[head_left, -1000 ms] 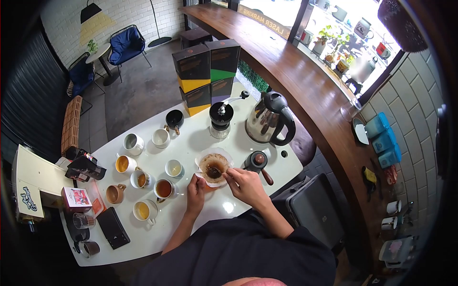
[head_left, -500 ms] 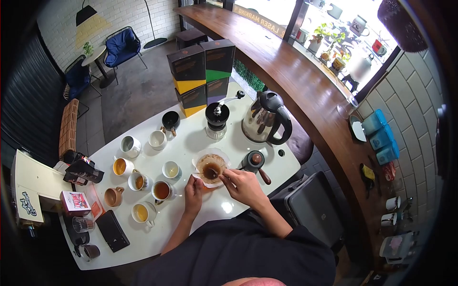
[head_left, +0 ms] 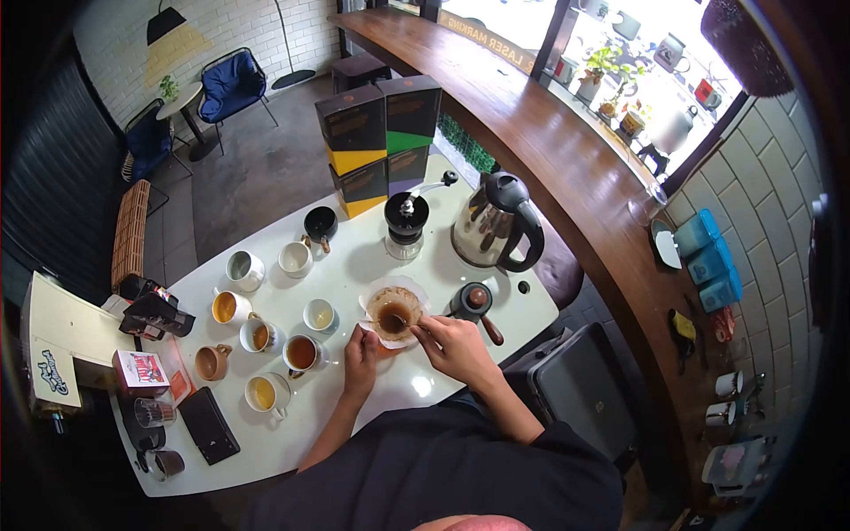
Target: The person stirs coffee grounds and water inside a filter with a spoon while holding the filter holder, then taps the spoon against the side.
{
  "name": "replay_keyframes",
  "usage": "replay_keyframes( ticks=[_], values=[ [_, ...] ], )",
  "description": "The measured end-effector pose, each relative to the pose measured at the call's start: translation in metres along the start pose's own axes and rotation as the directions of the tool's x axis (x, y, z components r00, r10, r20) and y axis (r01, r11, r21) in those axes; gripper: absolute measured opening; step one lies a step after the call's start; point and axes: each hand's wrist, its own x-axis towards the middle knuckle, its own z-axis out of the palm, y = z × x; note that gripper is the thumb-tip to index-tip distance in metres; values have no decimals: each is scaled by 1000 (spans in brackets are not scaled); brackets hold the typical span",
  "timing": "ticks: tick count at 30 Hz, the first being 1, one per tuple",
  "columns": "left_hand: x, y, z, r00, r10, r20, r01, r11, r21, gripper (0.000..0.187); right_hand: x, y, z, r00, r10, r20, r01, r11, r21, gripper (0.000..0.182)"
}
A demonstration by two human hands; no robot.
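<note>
A white paper coffee filter with wet brown grounds on its walls sits open in front of me, dark coffee at its bottom. My right hand pinches a thin spoon whose tip reaches into the filter; most of its handle is hidden by my fingers. Close against the filter's left side, my left hand is closed, and what it grips is hidden. Something orange shows beneath the filter. To the left stand a cup of reddish-brown liquid and a cup of pale liquid.
Several more cups, including a tan cup, stand at left near a black phone-like slab. Behind the filter are a hand grinder, a steel kettle and stacked black boxes. A small wooden-handled pot stands at right.
The liquid in the filter has dropped, baring more of the brown grounds on its walls. My hands stay nearly in place, and the whole view has shifted slightly.
</note>
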Motion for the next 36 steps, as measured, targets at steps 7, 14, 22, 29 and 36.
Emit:
replay_keyframes(
  ticks=[7, 14, 22, 29, 36],
  values=[
    [2, -8, 2, 999, -4, -39, 4, 1000, 5, 34, 6, -4, -3, 1000, -3, -7, 3, 999, 47, 13],
    [4, -1, 2, 999, 12, -40, -10, 999, 41, 34, 7, 3, 3, 997, -34, -67, 37, 998, 43, 12],
    [3, -2, 4, 999, 8, -46, -7, 1000, 13, 33, 12, -1, 1, 999, -32, -10, 32, 998, 49, 13],
    [5, -3, 4, 998, -1, -58, 0, 1000, -2, 34, 8, 2, -4, 999, -21, -50, 22, 999, 22, 13],
    [6, -6, 3, 999, 17, -49, -17, 1000, 6, 33, 4, 6, 0, 999, -42, -31, 41, 999, -25, 13]
  ],
)
